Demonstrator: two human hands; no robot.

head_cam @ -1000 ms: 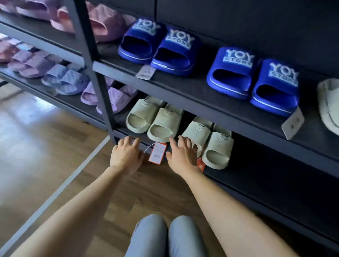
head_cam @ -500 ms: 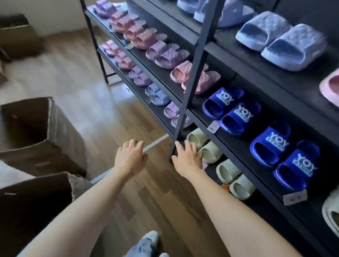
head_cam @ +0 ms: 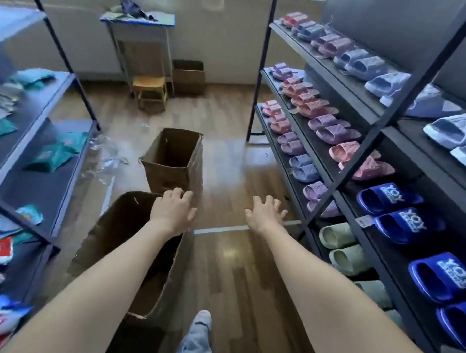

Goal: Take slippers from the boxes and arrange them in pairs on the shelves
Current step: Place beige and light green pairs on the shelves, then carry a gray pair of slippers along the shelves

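Both hands have left the bottom shelf and now reach over the aisle, well apart and holding nothing. The left hand (head_cam: 172,212) hovers with loosely bent fingers above the far rim of the near brown cardboard box (head_cam: 113,230); I cannot tell whether it touches. The right hand (head_cam: 265,215) spreads its fingers over the wooden plank floor (head_cam: 236,269). Pale green foam slippers (head_cam: 338,238) sit paired on the lowest level of the dark metal shelf rack (head_cam: 331,190) at right, with royal blue slippers (head_cam: 389,200) one level up.

A near box (head_cam: 114,225) and a far box (head_cam: 171,171) are standing on the wooden floor (head_cam: 231,268), while paired slippers (head_cam: 399,224) are sitting along the right shelves (head_cam: 323,67).
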